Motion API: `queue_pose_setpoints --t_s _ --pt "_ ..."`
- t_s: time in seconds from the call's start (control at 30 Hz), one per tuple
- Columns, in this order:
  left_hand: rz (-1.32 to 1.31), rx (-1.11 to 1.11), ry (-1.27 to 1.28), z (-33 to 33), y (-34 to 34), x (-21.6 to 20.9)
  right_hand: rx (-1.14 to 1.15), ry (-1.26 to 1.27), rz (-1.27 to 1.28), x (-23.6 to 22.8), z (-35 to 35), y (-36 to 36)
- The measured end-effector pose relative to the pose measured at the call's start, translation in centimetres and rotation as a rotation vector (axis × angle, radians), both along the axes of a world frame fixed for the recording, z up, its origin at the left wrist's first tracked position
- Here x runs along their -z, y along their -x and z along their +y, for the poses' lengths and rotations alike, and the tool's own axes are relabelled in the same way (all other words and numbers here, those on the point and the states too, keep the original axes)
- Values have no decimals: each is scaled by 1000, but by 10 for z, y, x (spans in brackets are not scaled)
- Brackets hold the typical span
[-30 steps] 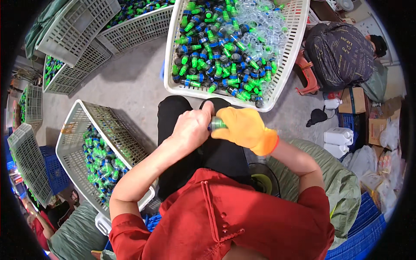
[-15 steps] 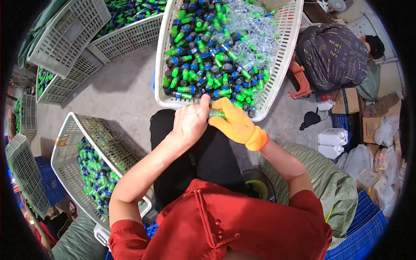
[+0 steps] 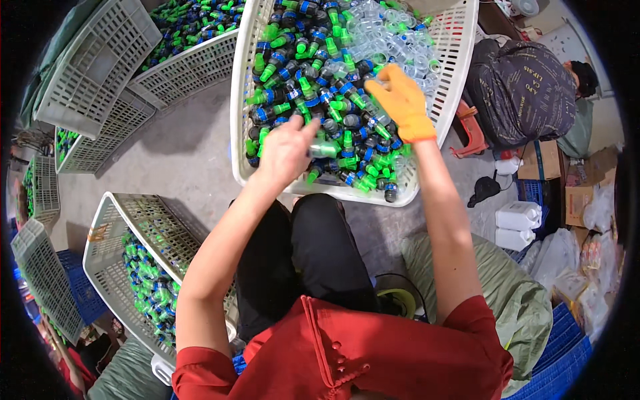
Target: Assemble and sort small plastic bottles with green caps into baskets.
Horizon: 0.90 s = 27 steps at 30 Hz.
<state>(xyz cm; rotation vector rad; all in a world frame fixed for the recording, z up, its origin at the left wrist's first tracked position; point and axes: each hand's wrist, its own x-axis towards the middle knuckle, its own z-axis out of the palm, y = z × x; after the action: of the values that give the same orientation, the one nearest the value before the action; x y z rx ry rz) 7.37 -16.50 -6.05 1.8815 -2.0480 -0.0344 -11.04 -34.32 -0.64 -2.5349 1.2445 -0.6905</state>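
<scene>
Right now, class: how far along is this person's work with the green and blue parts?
Done: the crate at the left knee already holds a layer of green and blue pieces. In hand: the left hand holds one piece, while the gloved right hand reaches into the front crate. Left: that crate's heap of parts and clear caps.

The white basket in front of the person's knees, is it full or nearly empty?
Fairly full. The white basket holds a heap of green, blue and black parts and clear caps covering its floor; both hands, left and gloved right, are over it.
</scene>
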Motion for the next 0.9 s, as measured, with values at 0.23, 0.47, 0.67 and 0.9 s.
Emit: queue_pose_setpoints --t_s 0.23,0.47,0.67,0.9 --pt "1836 -401 -188 61 -1 -37 -246 -333 -401 -12 145 23" --pt "2043 -380 -95 107 27 -52 -398 -104 -317 -15 207 3" --pt "1746 -475 212 131 55 -66 -542 237 -188 -20 228 -2" --pt "1573 -510 361 162 65 -62 -331 -795 -314 -34 249 0"
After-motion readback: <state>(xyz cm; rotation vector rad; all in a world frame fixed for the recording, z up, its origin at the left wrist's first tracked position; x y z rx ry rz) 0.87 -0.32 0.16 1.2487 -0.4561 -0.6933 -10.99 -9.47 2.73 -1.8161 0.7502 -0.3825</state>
